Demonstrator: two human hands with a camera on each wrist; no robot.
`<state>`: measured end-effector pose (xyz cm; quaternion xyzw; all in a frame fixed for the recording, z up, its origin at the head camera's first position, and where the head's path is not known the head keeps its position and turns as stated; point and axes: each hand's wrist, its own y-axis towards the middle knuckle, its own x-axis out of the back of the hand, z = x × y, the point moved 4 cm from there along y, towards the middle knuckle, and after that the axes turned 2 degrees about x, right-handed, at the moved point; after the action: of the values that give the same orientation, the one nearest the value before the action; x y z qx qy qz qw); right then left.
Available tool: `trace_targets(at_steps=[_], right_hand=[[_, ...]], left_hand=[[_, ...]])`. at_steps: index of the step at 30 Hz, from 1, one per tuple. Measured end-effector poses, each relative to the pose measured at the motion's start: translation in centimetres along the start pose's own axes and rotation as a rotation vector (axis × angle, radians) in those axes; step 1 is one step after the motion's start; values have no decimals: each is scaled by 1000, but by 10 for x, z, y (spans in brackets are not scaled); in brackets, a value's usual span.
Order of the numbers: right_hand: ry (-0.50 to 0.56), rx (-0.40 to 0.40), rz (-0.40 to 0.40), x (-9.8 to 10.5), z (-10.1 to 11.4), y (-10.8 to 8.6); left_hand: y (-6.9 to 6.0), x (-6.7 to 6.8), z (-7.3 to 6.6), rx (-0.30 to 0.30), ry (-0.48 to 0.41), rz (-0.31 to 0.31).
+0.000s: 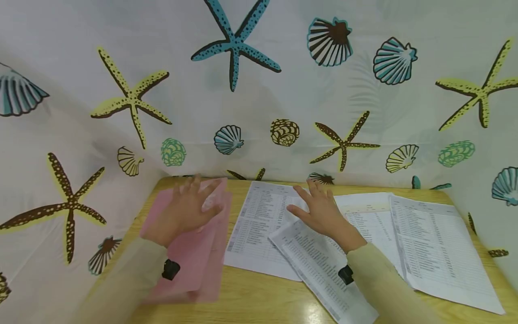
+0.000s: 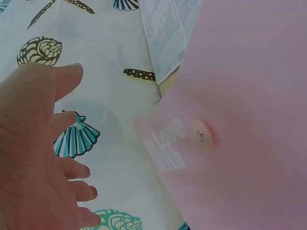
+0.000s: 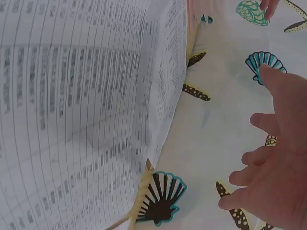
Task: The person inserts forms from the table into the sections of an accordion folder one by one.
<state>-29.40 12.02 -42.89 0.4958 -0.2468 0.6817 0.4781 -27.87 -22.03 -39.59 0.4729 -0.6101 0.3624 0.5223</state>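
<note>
In the head view my left hand [image 1: 184, 209] hovers with spread fingers over pink folders [image 1: 190, 265] at the left of the table. The left wrist view shows that hand [image 2: 43, 153] holding nothing, beside a pink folder [image 2: 230, 158] with white lettering and a small round mark. My right hand [image 1: 321, 213], fingers spread and holding nothing, is above the printed sheets. Beneath it a slanted sheet [image 1: 323, 270] overlaps an upright-lying sheet [image 1: 259, 225]. In the right wrist view the right hand [image 3: 278, 158] appears apart from the papers [image 3: 76, 124].
Further printed sheets [image 1: 441, 252] lie at the right of the wooden table [image 1: 251, 297], one overlapping another [image 1: 370, 220]. A white cloth [image 1: 263, 99] with starfish and shells hangs behind the table and along both sides. A dark band sits on each wrist.
</note>
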Motion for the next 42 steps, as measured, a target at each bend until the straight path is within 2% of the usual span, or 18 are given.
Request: trace_targets(at_steps=[9, 15, 22, 29, 42], right_hand=[[23, 97, 88, -34, 36, 13], [17, 138, 150, -59, 55, 19], [-3, 194, 186, -85, 74, 26], [-58, 209, 239, -110, 94, 31], [-121, 262, 262, -136, 117, 30]], left_hand=[[-8, -25, 8, 8, 16, 36], [-14, -36, 7, 2, 15, 53], [-19, -44, 3, 0, 6, 66], [-23, -52, 3, 9, 2, 89], [-28, -64, 3, 22, -23, 163]])
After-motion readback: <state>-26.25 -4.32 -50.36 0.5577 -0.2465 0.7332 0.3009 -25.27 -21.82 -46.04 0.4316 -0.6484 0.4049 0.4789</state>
